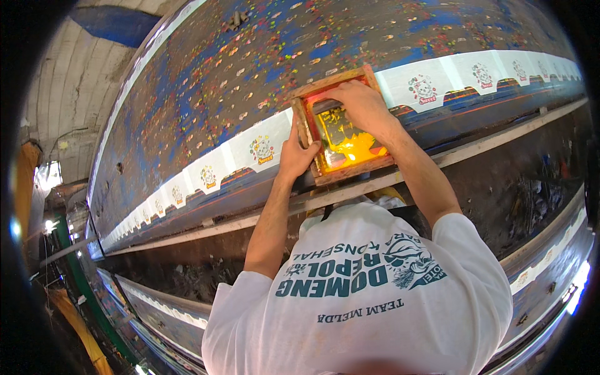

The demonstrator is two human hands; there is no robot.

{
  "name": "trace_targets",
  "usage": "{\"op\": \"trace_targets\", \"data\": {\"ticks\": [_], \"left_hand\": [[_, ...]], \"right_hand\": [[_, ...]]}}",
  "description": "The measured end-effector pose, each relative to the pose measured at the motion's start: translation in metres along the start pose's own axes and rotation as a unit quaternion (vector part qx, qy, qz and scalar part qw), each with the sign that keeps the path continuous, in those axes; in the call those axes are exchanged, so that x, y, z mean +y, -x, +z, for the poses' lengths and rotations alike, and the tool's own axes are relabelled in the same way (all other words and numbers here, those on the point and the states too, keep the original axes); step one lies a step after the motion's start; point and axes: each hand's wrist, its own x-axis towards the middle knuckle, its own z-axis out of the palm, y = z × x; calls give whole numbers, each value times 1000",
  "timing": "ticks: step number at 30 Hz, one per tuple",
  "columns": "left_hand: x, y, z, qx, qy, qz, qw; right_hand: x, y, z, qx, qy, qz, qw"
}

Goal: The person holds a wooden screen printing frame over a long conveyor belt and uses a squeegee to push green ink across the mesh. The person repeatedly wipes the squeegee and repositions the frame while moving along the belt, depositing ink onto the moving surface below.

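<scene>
A small wooden-framed printing screen lies tilted across a row of white pieces on the long table. Bright yellow ink is spread over its mesh, and red shows along the inner edges. My left hand grips the frame's left side, thumb on the near corner and a finger stretched along the outside. Inside the frame, near its far end, my right hand is closed over a dark squeegee, mostly hidden by the fingers. Printed white pieces continue to both sides of the screen.
The long dark table is speckled with coloured ink and blue patches. A pale wooden rail runs along its near edge, close to my forearms. Another table with white pieces stands behind at lower left. Small dark lumps sit on the far surface.
</scene>
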Motion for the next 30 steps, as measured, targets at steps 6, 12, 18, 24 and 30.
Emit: {"op": "trace_targets", "data": {"ticks": [6, 12, 18, 24, 30], "left_hand": [[-2, -1, 0, -7, -24, -1, 1000], [-5, -4, 0, -23, -49, -3, 999], [-4, -4, 0, -41, -48, -20, 998], [10, -1, -6, -58, -45, -31, 997], [21, 0, -13, -82, -53, -60, 993]], "right_hand": [[-29, 81, -7, -22, -39, 20, 999], [-35, 84, -36, -132, -63, 49, 988], [-1, -1, -23, -87, -31, 51, 994], [-4, 17, -11, -40, -42, 44, 997], [-49, 95, -16, -69, -27, 96, 993]]}}
